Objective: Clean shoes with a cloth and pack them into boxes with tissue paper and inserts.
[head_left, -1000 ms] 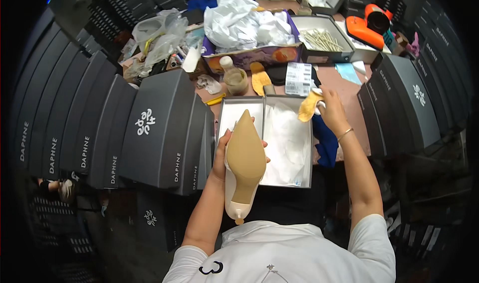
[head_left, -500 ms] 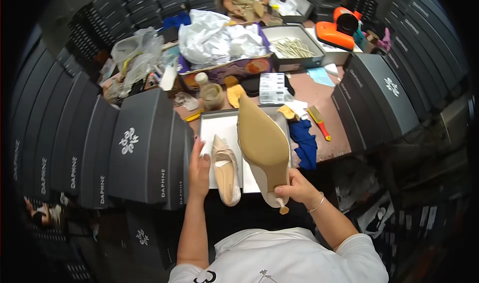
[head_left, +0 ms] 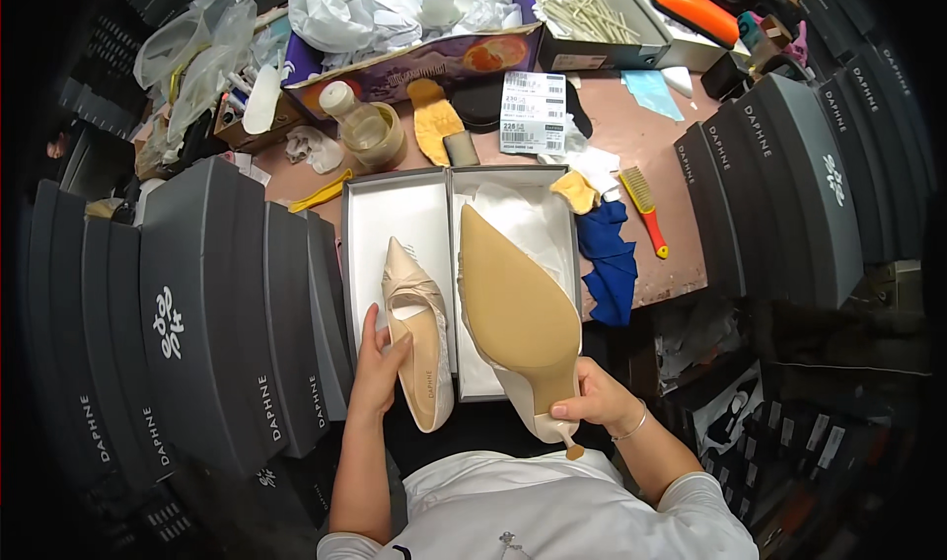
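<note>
2 cream pumps held over an open shoe box, 1 in each of my hands.

My left hand (head_left: 378,371) grips the upright pump (head_left: 419,348), insole facing up, its toe over the box lid (head_left: 395,229). My right hand (head_left: 597,399) is closed around the heel end of the second pump (head_left: 515,318), which is turned sole up above the tissue-lined shoe box (head_left: 538,210). The box and lid sit side by side on the tabletop (head_left: 681,155). I see a blue cloth (head_left: 607,259) and a yellow brush (head_left: 646,205) just right of the box, and stacked grey boxes (head_left: 197,303) at left.
</note>
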Motion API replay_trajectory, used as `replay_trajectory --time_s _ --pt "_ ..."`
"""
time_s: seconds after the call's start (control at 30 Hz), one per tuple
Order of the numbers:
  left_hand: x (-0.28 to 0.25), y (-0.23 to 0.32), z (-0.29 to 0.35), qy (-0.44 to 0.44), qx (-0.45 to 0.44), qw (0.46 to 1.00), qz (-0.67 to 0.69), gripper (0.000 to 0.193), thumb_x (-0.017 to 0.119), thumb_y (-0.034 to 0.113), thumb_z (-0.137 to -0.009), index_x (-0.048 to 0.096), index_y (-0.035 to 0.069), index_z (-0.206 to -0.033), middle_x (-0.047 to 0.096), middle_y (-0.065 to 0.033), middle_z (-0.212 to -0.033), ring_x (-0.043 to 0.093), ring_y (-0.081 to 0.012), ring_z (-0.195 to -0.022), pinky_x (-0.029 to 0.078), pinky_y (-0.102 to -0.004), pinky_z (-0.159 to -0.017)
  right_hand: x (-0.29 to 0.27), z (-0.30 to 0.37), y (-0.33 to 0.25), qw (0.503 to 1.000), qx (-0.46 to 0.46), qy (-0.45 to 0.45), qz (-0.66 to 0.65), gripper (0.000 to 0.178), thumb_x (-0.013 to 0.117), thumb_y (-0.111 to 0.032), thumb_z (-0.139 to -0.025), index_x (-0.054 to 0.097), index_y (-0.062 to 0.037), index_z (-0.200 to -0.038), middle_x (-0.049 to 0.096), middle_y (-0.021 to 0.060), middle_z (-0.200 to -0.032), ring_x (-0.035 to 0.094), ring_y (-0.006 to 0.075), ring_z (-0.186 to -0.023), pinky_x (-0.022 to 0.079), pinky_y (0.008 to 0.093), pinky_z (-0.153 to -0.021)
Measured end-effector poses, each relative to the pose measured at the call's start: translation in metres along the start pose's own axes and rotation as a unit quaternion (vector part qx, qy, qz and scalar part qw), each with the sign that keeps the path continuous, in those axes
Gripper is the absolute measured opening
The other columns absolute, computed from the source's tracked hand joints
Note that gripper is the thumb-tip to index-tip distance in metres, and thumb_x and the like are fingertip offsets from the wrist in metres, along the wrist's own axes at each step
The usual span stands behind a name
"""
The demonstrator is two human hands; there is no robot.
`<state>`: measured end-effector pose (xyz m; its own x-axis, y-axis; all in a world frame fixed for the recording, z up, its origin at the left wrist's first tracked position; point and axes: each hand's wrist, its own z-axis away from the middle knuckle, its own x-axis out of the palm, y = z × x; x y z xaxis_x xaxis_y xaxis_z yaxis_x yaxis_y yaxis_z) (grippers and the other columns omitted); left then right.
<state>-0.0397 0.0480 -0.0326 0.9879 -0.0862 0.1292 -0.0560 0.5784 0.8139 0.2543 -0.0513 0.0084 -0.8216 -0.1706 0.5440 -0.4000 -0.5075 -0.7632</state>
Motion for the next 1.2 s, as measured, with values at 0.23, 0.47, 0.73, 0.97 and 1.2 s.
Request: replay_trajectory --time_s 0.23,0.47,0.73,0.97,1.2 --pt "-0.005 0.006 0.011 -0.013 0.076 0.99 0.117 0.067 0.051 -0.006 -0.091 0.019 0.0 -0.15 0.049 -0.0177 -0.135 0.056 -0.0207 -0.116 0.046 -0.0327 -0.099 -0.002 -0.009 -0.01 0.999 -0.012 -0.005 0.036 0.043 0.072 -0.012 -0.079 0.059 0.0006 -0.118 0.064 0.003 -0.102 0.057 0.008 -0.093 0.046 0.0247 -0.083" --pt "0.006 0.009 0.05 -0.28 0.067 0.9 0.327 0.05 0.059 0.04 -0.09 0.055 -0.007 -0.105 0.059 -0.0171 -0.069 0.057 -0.0258 -0.052 0.049 -0.0338 -0.048 0.025 -0.016 0.01 1.0 -0.021 -0.021 -0.002 0.042 0.074 -0.012 -0.08 0.06 0.0003 -0.118 0.063 0.0029 -0.105 0.056 0.0094 -0.096 0.046 0.0258 -0.085" --pt "0.011 -0.024 0.067 -0.368 -0.112 0.842 0.378 0.053 0.056 0.047 -0.089 0.057 -0.006 -0.091 0.056 -0.0171 -0.064 0.054 -0.0258 -0.049 0.047 -0.0339 -0.046 0.043 0.006 0.046 0.995 0.041 -0.09 0.02 0.035 0.075 -0.01 -0.081 0.063 -0.0003 -0.113 0.065 0.0022 -0.099 0.057 0.008 -0.087 0.05 0.0241 -0.074" --pt "0.019 -0.034 0.069 -0.367 -0.147 0.826 0.402 0.05 0.056 0.046 -0.089 0.055 -0.004 -0.084 0.055 -0.0166 -0.064 0.053 -0.026 -0.048 0.047 -0.0335 -0.046 0.034 0.001 0.071 0.995 0.04 -0.073 -0.046 0.037 0.072 -0.01 -0.082 0.061 -0.0012 -0.117 0.064 0.0014 -0.102 0.057 0.0075 -0.091 0.048 0.0256 -0.083" --pt "0.027 -0.04 0.049 -0.356 -0.148 0.81 0.442 0.046 0.055 0.043 -0.091 0.056 -0.003 -0.094 0.059 -0.0167 -0.072 0.06 -0.0287 -0.056 0.049 -0.0353 -0.052 0.032 -0.008 0.073 0.983 0.05 -0.079 -0.157 0.052 0.069 -0.014 -0.084 0.05 -0.0016 -0.131 0.059 0.0068 -0.121 0.056 0.0141 -0.11 0.044 0.0316 -0.098"
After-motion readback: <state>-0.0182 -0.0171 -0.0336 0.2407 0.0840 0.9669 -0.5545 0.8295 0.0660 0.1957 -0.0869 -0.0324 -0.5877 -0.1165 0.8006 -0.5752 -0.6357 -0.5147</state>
